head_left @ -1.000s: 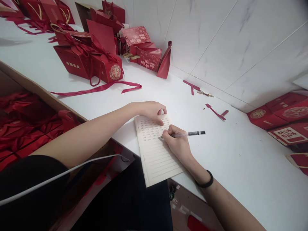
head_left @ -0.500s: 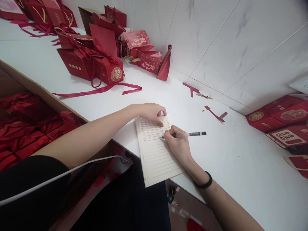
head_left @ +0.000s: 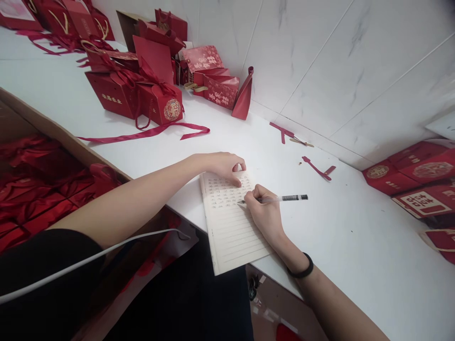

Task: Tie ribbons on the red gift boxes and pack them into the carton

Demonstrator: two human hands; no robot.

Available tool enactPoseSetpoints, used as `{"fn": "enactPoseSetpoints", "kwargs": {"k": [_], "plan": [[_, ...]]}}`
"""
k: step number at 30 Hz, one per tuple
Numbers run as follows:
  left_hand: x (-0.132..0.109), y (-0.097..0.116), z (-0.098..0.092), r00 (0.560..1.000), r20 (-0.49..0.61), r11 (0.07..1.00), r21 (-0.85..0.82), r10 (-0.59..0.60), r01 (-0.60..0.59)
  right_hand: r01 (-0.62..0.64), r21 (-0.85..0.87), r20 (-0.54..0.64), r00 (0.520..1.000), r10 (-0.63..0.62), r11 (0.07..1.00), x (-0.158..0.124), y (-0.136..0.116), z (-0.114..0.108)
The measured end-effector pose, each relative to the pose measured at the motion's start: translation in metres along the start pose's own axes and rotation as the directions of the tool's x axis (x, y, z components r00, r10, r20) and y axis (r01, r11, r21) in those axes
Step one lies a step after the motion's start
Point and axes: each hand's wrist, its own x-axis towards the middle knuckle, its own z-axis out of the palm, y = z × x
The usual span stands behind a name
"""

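A lined notebook (head_left: 236, 237) lies at the table's front edge, its near corner jutting past the edge. Rows of small handwriting fill its upper part; the lower lines are blank. My left hand (head_left: 226, 166) rests on the top of the page, thumb and fingers bent and apart, holding nothing. My right hand (head_left: 263, 208) grips a clear pen (head_left: 291, 198) with a dark end. The pen's tip is at the last written row, and the side of this hand rests on the page's right edge.
Red gift boxes (head_left: 159, 105) and a red ribbon (head_left: 142, 136) occupy the back left. Red strips (head_left: 316, 169) lie near the wall. More red boxes (head_left: 423, 168) stand right. An open carton (head_left: 64, 137) holds red items at left. A white cable (head_left: 88, 259) crosses my left arm.
My right hand and the pen have shifted slightly to the right, with the tip a little further along the row. My left hand has not moved.
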Motion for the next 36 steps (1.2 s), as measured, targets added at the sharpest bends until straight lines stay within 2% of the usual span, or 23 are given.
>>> {"fn": "enactPoseSetpoints", "kwargs": {"k": [5, 13, 15, 17, 21, 23, 26, 28, 30, 32, 33, 35, 36], "plan": [[0.000, 0.001, 0.000, 1.000, 0.008, 1.000, -0.015, -0.027, 0.027, -0.007, -0.026, 0.031, 0.999, 0.008, 1.000, 0.001, 0.002, 0.000], [-0.003, 0.002, -0.001, 1.000, -0.002, 1.000, -0.012, 0.000, 0.000, -0.024, 0.007, 0.041, 0.999, 0.024, 1.000, 0.000, 0.000, 0.000], [-0.003, 0.003, -0.001, 1.000, -0.003, 1.000, -0.015, -0.003, 0.003, -0.042, 0.055, 0.000, 0.999, 0.042, 0.998, 0.000, 0.002, -0.001], [-0.002, 0.003, -0.001, 1.000, -0.002, 1.000, -0.023, -0.009, 0.009, -0.083, 0.185, -0.025, 0.996, 0.089, 0.979, 0.002, 0.005, -0.003], [0.001, 0.000, 0.001, 1.000, -0.019, 1.000, -0.011, -0.014, 0.014, -0.203, 0.474, -0.017, 0.971, 0.240, 0.857, 0.009, 0.015, -0.013], [0.001, -0.001, 0.002, 0.999, -0.036, 1.000, -0.002, -0.005, 0.005, -0.199, 0.501, -0.068, 0.961, 0.268, 0.842, 0.015, 0.020, -0.019], [-0.004, -0.002, 0.003, 0.999, -0.044, 0.999, -0.054, 0.002, -0.004, -0.192, 0.460, -0.133, 0.951, 0.281, 0.867, 0.024, 0.026, -0.027], [-0.009, -0.003, 0.003, 0.998, -0.057, 0.990, -0.142, 0.010, -0.019, -0.217, 0.449, -0.120, 0.947, 0.299, 0.867, 0.029, 0.030, -0.030], [-0.013, -0.006, 0.003, 0.992, -0.123, 0.981, -0.192, -0.040, 0.016, -0.247, 0.437, -0.088, 0.945, 0.314, 0.865, 0.032, 0.034, -0.030], [-0.014, -0.011, 0.002, 0.955, -0.252, 0.972, -0.215, -0.154, 0.100, -0.275, 0.413, -0.061, 0.943, 0.328, 0.868, 0.034, 0.038, -0.030], [-0.015, -0.015, -0.001, 0.918, -0.332, 0.965, -0.214, -0.217, 0.151, -0.287, 0.404, -0.050, 0.941, 0.335, 0.869, 0.034, 0.040, -0.030], [-0.017, -0.025, -0.009, 0.803, -0.500, 0.946, -0.189, -0.325, 0.265, -0.297, 0.413, -0.033, 0.940, 0.340, 0.861, 0.036, 0.043, -0.029], [-0.019, -0.030, -0.014, 0.726, -0.579, 0.927, -0.188, -0.370, 0.323, -0.296, 0.427, -0.026, 0.940, 0.339, 0.855, 0.036, 0.044, -0.029]]}}
